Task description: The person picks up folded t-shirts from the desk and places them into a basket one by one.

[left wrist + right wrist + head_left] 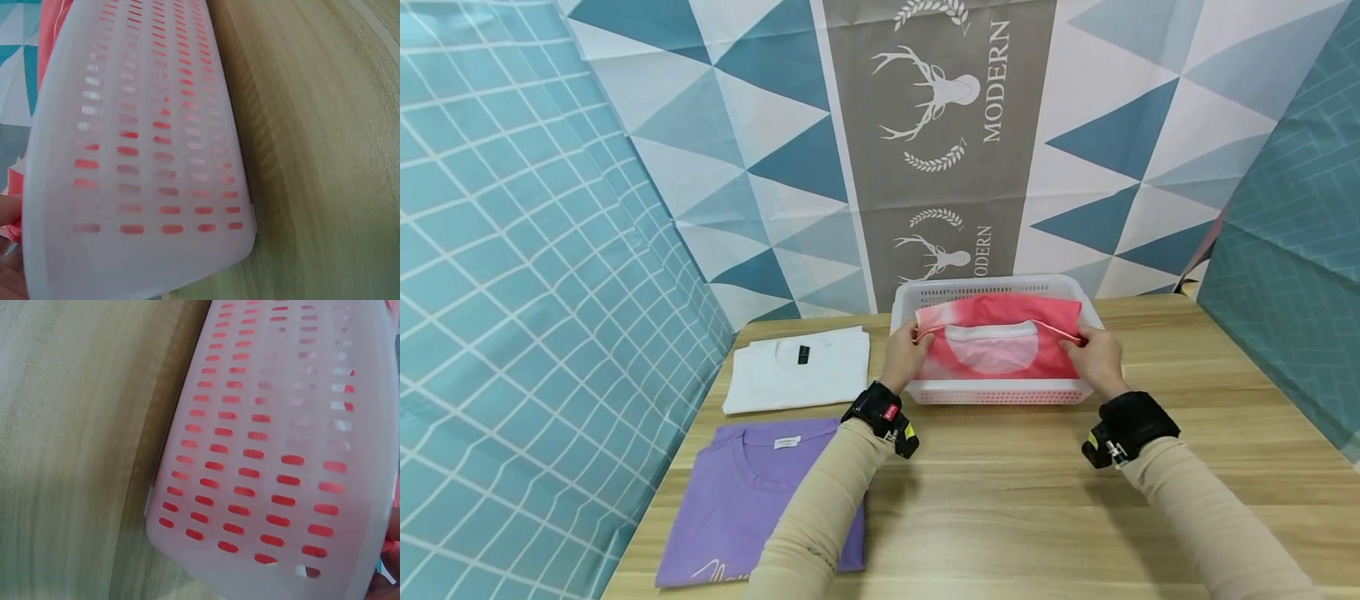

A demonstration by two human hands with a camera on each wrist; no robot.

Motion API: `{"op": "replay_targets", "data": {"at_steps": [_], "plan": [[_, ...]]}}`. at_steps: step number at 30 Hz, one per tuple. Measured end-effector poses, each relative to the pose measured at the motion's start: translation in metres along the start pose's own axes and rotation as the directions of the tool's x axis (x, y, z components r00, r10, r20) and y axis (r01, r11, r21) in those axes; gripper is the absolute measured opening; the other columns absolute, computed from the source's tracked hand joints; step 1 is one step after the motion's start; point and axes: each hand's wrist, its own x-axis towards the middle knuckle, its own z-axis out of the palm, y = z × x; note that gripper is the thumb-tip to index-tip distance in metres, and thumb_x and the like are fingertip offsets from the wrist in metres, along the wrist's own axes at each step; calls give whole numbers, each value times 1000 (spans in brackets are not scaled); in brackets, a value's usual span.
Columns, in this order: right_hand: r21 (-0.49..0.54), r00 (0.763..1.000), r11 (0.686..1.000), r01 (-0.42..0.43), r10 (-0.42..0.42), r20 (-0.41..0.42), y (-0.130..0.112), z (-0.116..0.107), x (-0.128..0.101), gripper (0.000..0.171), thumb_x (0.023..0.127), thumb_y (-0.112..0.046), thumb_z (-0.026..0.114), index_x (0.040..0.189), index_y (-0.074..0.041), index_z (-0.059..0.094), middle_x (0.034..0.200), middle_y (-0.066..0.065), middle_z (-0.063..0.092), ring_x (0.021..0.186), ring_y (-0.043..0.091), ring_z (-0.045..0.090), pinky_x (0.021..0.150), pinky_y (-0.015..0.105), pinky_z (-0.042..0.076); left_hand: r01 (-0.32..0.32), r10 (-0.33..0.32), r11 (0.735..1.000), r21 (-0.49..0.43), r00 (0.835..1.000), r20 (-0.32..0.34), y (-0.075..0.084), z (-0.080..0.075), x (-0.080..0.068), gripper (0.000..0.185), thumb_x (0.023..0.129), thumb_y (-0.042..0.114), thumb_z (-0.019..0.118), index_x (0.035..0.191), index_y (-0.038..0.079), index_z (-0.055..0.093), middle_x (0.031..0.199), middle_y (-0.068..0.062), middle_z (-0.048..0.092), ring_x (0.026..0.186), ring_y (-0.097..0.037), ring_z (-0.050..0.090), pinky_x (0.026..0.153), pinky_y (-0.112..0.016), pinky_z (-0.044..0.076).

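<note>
Cloth (998, 347) lies between left hand (906, 357) and right hand (1097, 359), both pinching its sides.

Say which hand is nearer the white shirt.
Left: the left hand is just right of the white shirt; the right hand is farther, at the right end of the basket.

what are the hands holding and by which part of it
A red and pink folded garment, by its two opposite sides: the left hand grips its left edge, the right hand its right edge.
</note>
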Motion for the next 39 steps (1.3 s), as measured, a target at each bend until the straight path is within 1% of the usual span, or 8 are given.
{"op": "replay_targets", "data": {"at_steps": [3,8,15,19,25,30,36,39], "plan": [[0,1000,1000,15,-15,0,-1,4,0,31,90,-7,62,115,11,62,96,30,63,82,32,51,64,23,36,-7,7,1000,26,1000,2,1,5,0,17,92,9,62,102,-4,62,91,-23,69,81,-29,65,64,-24,46],[-24,999,999,35,-35,-13,-1,12,1,18,87,-5,62,98,9,65,84,26,63,76,31,51,62,26,34,-37,37,998,56,999,-5,-2,15,2,13,91,6,62,95,-6,60,84,-21,66,71,-20,57,58,-20,38],[-47,999,999,7,-5,32,-2,22,3,26,87,-4,61,108,11,64,97,29,66,84,34,56,66,27,38,-49,52,995,83,998,-38,-7,26,3,6,87,1,61,88,-5,59,70,-11,55,63,-13,43,54,-18,31],[-64,999,998,-14,17,49,-2,24,5,29,87,-4,60,112,12,63,104,30,66,91,37,58,74,36,45,-33,36,996,77,999,-38,-6,29,3,11,87,-1,60,97,-5,63,79,-17,65,67,-17,52,58,-20,39],[-76,998,997,-20,25,61,-2,24,8,32,90,-6,56,115,13,61,108,32,64,95,38,58,83,45,48,0,2,997,81,1000,-17,-3,30,4,27,89,1,59,115,-2,62,99,-21,71,87,-27,66,74,-32,54],[-59,996,998,-36,41,73,-3,25,9,36,93,-8,53,122,13,57,112,32,63,98,38,58,84,43,48,15,-14,997,71,1000,-9,-2,30,3,31,89,2,59,120,-2,61,104,-21,71,94,-30,68,80,-38,56],[-46,995,998,-49,53,82,-2,25,11,37,95,-9,51,126,10,55,113,31,64,96,36,59,74,30,45,4,-3,998,63,1000,-3,-3,31,4,33,90,2,58,123,-4,60,106,-21,72,97,-31,69,82,-37,57],[-43,994,997,-59,63,91,-2,25,11,37,96,-9,50,127,9,55,115,31,63,97,36,59,73,30,45,7,-7,998,65,1000,8,-4,31,4,33,90,2,58,122,-5,60,107,-21,72,98,-30,70,84,-36,57]]}}
